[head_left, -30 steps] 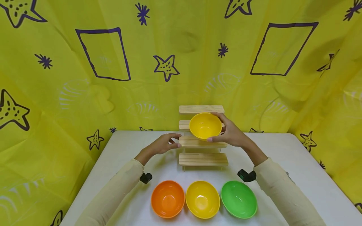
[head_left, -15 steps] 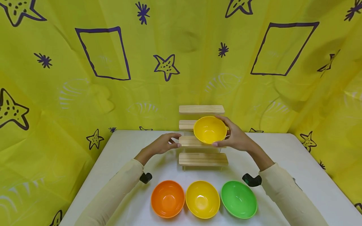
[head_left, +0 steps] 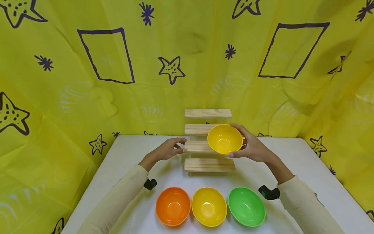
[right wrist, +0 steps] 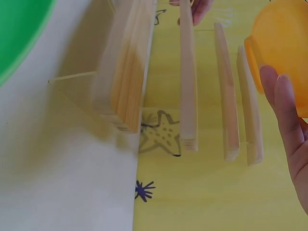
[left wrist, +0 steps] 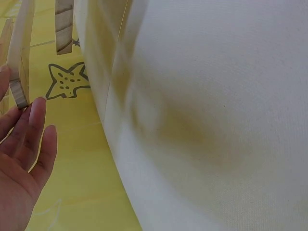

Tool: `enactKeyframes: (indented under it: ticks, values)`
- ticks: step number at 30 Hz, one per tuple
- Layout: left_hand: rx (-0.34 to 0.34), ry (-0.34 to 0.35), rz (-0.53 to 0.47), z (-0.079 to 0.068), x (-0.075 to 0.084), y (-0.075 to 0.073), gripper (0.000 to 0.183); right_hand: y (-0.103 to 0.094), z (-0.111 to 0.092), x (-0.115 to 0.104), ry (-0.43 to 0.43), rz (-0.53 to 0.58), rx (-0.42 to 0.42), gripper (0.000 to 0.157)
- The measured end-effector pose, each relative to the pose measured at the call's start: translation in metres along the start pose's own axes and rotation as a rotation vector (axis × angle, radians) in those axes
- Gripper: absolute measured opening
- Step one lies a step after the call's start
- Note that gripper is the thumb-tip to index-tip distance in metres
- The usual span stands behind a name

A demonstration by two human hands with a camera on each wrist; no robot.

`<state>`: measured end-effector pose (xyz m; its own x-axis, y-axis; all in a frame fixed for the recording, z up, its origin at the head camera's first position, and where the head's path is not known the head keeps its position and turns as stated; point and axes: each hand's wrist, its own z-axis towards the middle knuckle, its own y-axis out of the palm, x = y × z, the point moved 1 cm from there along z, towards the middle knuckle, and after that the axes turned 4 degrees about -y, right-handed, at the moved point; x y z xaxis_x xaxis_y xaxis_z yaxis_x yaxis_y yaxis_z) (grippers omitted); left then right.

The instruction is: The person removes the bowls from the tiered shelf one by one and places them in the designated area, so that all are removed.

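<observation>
My right hand (head_left: 251, 146) grips a yellow bowl (head_left: 225, 138) by its right side, thumb at the near rim and fingers behind. The bowl is raised in front of the stepped wooden rack (head_left: 209, 164) and covers the right part of its middle shelves. In the right wrist view, the same bowl (right wrist: 284, 43) shows its outer wall and foot ring against the fingers. With thumb and fingers, my left hand (head_left: 166, 149) pinches the left end of the second-lowest shelf (head_left: 198, 146). The left wrist view shows the shelf's end (left wrist: 19, 94) at the fingertips.
Along the table's near side stand an orange bowl (head_left: 173, 206), another yellow bowl (head_left: 209, 207) and a green bowl (head_left: 246, 207) in a row. A yellow patterned curtain (head_left: 187, 39) hangs behind and around the white table (head_left: 131, 195).
My right hand has moved the yellow bowl right and toward me, uncovering more of the upper shelves. The left hand stays at the shelf's end, and the three bowls in the row stay put.
</observation>
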<state>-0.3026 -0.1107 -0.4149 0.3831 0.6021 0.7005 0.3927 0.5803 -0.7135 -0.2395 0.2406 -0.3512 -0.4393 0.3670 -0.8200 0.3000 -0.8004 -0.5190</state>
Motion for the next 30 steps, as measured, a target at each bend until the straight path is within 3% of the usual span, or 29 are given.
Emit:
enactKeyframes:
  ticks: [10,30]
  values:
    - [0.0,-0.005,-0.002,-0.001,0.001,0.0,0.054,-0.005,-0.019,0.007,-0.011,0.088,-0.014,0.103]
    - [0.003,-0.022,0.001,-0.001,0.004,0.0,0.055,-0.013,-0.066,0.018,-0.042,0.056,0.024,0.102]
